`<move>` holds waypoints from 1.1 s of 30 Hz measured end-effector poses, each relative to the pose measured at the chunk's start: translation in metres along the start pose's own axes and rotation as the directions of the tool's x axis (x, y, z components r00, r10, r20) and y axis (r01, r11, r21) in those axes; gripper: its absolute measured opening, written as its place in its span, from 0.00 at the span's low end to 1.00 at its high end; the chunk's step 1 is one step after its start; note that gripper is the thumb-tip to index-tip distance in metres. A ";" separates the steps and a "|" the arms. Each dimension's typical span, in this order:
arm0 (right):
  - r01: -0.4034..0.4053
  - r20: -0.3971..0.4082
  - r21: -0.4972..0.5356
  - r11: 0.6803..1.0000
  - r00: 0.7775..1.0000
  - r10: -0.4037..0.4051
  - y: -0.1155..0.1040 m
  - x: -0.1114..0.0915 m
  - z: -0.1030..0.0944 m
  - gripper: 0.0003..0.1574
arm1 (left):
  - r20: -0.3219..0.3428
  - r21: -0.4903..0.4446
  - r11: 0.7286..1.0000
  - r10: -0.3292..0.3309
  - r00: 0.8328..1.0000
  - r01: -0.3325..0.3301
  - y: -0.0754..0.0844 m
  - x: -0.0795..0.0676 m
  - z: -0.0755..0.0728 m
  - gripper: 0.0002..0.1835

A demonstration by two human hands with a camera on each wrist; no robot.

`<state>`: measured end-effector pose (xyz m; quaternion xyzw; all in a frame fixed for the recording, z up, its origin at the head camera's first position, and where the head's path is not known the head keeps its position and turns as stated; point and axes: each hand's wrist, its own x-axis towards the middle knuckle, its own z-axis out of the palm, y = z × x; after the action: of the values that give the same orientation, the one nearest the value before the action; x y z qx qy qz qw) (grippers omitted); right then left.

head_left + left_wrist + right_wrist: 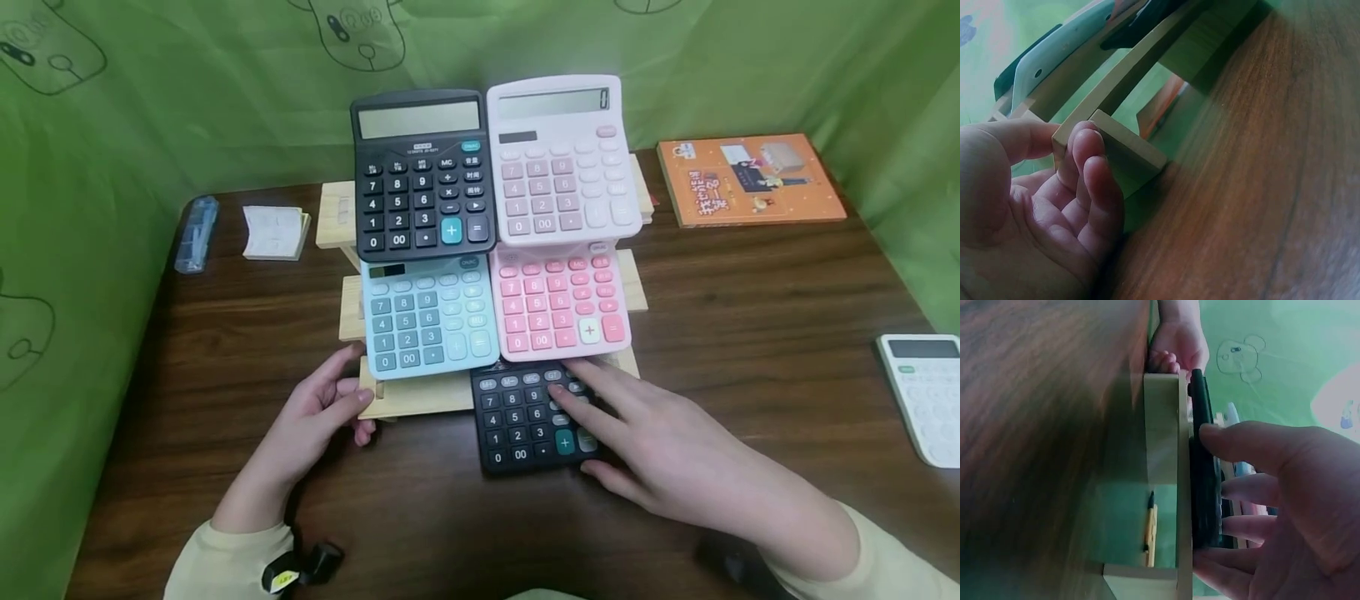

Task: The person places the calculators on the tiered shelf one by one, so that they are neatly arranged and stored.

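Note:
A three-tier wooden rack [427, 397] stands on the table with several calculators leaning on it. My left hand [326, 400] pinches the left end of its lowest board, thumb on top and the other fingers curled beneath. On that lowest tier, at the right, sits a small black calculator [517, 425]. My right hand [652, 442] grips its right side, with fingertips over the keys and the thumb [1241, 445] at its edge. Above are a light blue calculator [405, 325] and a pink calculator [562, 304]; on top, a large black calculator [420, 187] and a white-pink calculator [558, 158].
A white calculator [926, 400] lies at the right table edge. An orange book [750, 179] is at the back right. Back left are a notepad [273, 232] and a translucent blue object [197, 233]. Green cloth [225, 92] hangs behind and at the sides.

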<state>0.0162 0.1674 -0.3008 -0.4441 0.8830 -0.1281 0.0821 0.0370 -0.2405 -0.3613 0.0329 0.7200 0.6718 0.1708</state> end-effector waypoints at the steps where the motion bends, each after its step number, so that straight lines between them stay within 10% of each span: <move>1: 0.008 -0.004 -0.003 1.000 1.000 -0.008 -0.001 0.001 0.000 0.48 | 0.000 0.001 1.000 0.005 1.000 -0.005 0.000 0.000 0.000 0.31; 33: 0.137 -0.055 -0.072 0.988 0.989 -0.141 -0.026 0.054 0.015 0.44 | -0.008 0.024 1.000 0.008 1.000 -0.008 -0.002 0.001 0.000 0.30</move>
<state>0.0078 0.1069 -0.3090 -0.5030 0.8558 -0.1167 0.0314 0.0367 -0.2399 -0.3633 0.0351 0.7288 0.6637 0.1648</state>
